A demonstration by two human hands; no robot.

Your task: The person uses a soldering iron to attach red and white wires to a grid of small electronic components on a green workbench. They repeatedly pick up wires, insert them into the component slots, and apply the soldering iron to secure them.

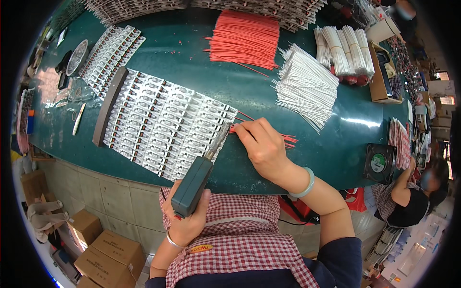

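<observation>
Red wires [290, 140] — beneath right grip [265, 148]; tool [193, 185] — in left grip [191, 224].

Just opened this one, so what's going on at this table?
Someone in a checked apron is working at a green table. Their left hand grips a dark green tool, its tip at the right-hand edge of a panel of small silvery parts. Their right hand holds thin red wires at that edge. A larger red wire pile and a white wire pile lie farther back.
</observation>
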